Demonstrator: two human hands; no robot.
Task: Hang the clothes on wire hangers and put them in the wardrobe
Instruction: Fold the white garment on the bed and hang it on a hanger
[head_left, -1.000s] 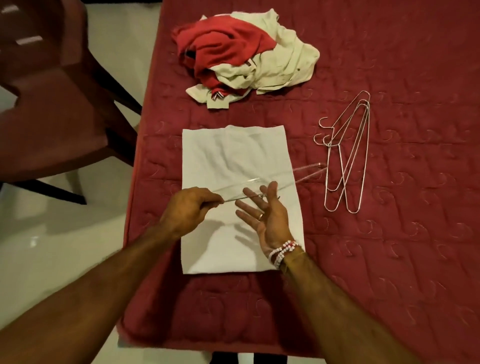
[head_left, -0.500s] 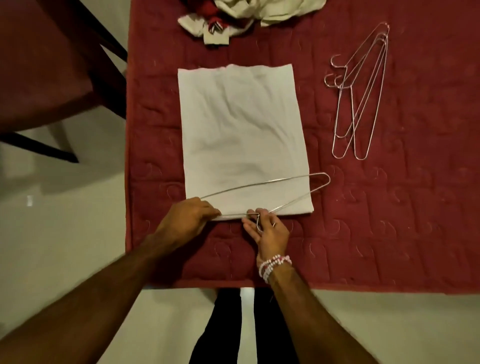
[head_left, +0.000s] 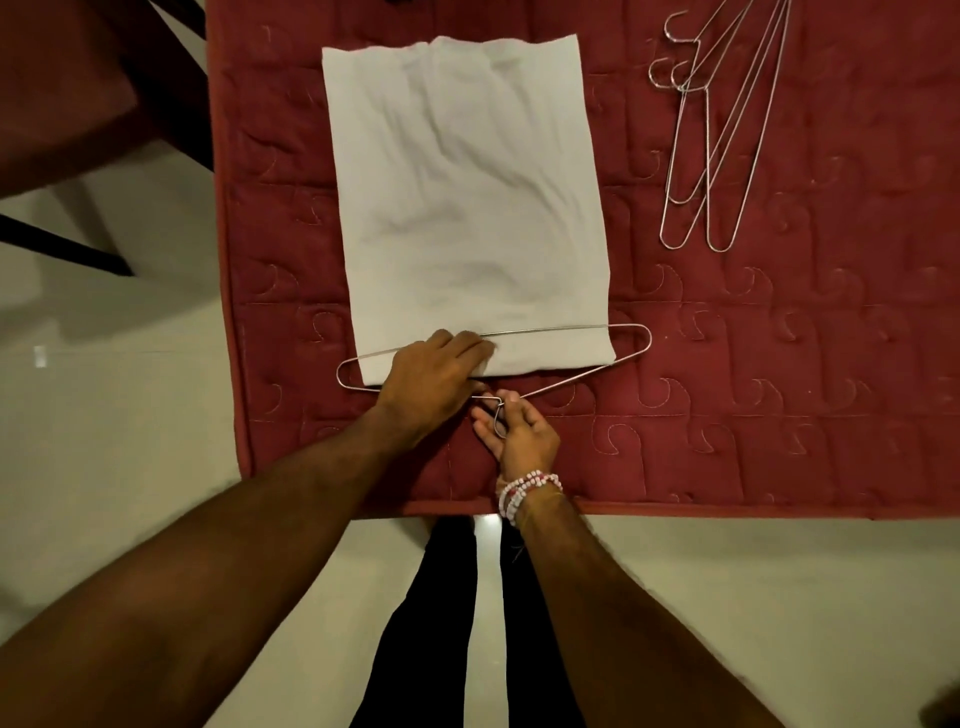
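A folded white cloth (head_left: 467, 208) lies flat on the red quilted cover (head_left: 779, 364). A wire hanger (head_left: 571, 328) lies across the cloth's near edge, its long bar on top of the fabric and its hook pointing toward me. My left hand (head_left: 431, 376) covers the hanger's left arm and the cloth's near edge, with its fingers curled onto the fabric. Just below that edge, my right hand (head_left: 519, 436) pinches the hanger's hook between thumb and fingers.
Several spare wire hangers (head_left: 717, 145) lie in a stack at the far right of the cover. A dark red chair (head_left: 78, 93) stands at the left, off the cover. The cover's near edge (head_left: 727, 512) runs just past my wrists, with my legs below it.
The hanger has come down from above the cloth's middle to lie across its near edge. Both hands drew back toward me with it, and the pile of clothes has left the view.
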